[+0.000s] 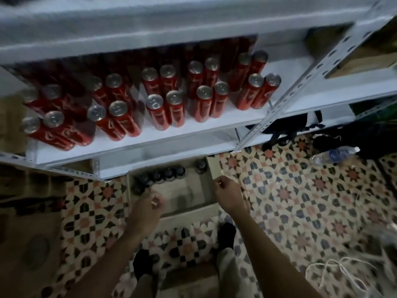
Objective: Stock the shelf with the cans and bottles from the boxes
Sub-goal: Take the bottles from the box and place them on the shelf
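Both hands are observed low in the view, held above an open cardboard box [206,208] on the patterned tile floor [300,190]. The left hand [148,204] is at 7 o'clock of the box opening, the right hand [227,195] at 4 o'clock; they are well apart. Fingers on each appear loosely curled and no item is seen held; the blur leaves the exact finger posture uncertain.

The box's remaining stock, dark-topped containers [160,176], is clustered at 11 o'clock within the box, partly under the bottom edge of the white shelf [193,134]. Roughly six or seven tops can be made out; whether cans or bottles cannot be told.

On the shelf, red cans [163,110] are set upright in paired rows. About twenty-two silver tops are counted; further cans behind are lost in shadow. One clear plastic bottle [334,154] is seen lying on the floor at 3 o'clock of the box.

Step judged in hand: reaching into the box for the next items. It is recommended that one container be taken per hand, gripped round the body, lifted clear of the shelf lip before being raised, and set in the bare stretch of shelf at 3 o'clock of the red rows.
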